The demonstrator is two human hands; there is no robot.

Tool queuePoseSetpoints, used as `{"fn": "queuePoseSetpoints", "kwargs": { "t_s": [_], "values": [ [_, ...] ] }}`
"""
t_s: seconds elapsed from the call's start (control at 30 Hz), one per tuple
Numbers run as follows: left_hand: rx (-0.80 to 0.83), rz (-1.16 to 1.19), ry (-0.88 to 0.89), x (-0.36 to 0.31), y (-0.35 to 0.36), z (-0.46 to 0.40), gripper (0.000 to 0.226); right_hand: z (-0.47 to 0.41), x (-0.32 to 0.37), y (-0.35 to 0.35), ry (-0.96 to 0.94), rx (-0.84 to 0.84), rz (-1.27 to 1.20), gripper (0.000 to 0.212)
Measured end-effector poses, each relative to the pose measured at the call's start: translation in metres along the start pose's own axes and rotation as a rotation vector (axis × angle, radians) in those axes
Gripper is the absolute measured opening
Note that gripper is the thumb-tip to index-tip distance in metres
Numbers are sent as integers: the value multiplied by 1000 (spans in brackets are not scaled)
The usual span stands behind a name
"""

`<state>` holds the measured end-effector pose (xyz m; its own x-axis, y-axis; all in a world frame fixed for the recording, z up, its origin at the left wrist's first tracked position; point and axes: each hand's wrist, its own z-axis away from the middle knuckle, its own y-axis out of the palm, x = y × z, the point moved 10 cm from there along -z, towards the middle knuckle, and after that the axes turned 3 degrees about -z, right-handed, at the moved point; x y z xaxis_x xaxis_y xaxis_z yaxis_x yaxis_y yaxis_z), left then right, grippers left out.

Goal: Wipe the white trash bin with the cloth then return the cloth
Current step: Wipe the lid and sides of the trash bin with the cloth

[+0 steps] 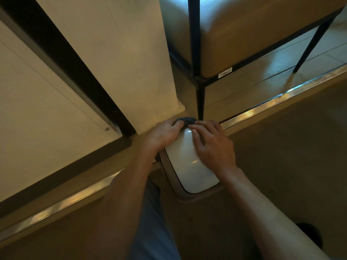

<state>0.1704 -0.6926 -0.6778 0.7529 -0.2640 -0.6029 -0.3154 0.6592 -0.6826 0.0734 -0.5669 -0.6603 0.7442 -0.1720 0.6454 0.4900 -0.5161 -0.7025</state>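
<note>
Firmly does it — the left hand grips the grey cloth at the white trash bin lid's far end; the right hand, fingers relaxed, steadies it — long overlapping strokes would suit.

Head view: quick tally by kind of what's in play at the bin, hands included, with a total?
Hands: 2, left hand and right hand
Cloths: 1, dark cloth
Trash bins: 1, white trash bin
Total: 4

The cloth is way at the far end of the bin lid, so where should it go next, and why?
Probably pull the cloth back along the white lid toward you: the left hand holds it at the far end.
</note>
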Motion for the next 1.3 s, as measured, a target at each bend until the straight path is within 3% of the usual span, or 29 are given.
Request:
{"fn": "queuePoseSetpoints", "kwargs": {
  "t_s": [0.1, 0.23, 0.33, 0.43, 0.57, 0.67, 0.83, 0.9, 1.0, 1.13, 1.23, 1.3],
  "values": [
    [71, -13, -3, -10, 10, -17, 39, -1, 0, -1, 8, -22, 9, 34],
    [-48, 126, 144, -6, 3, 12, 26, -2, 0, -1, 15, -10, 7, 34],
    [-86, 273, 44, 34, -6, 23, 21, -1, -1, 1, 16, 0, -9, 31],
    [50, 195, -96, 51, -1, 5, 30, -1, -2, 3, 5, -2, -14, 31],
    [225, 65, -48, 9, 10, -26, 33, -1, -1, 2, -4, -19, 23, 32],
    [250, 38, -44, 0, 15, -34, 34, -1, -1, 1, -1, -25, 27, 33],
    [38, 149, -146, 59, -5, 6, 39, -1, -2, 2, 14, -27, 13, 30],
    [-44, 275, -176, 80, -8, 22, 29, -1, -2, 2, 12, -23, 12, 30],
    [-66, 366, -201, 70, -5, 20, 24, -1, -1, 1, 8, -28, -6, 30],
    [-67, 473, -265, 54, -1, 7, 42, -1, -3, 1, 31, -21, -27, 30],
    [-233, 653, -279, 64, 2, 33, 22, -1, -3, -1, 48, -35, -15, 28],
    [-387, 730, -239, 73, 14, 61, 22, -2, -3, -2, 62, -33, -17, 28]
  ]
}}
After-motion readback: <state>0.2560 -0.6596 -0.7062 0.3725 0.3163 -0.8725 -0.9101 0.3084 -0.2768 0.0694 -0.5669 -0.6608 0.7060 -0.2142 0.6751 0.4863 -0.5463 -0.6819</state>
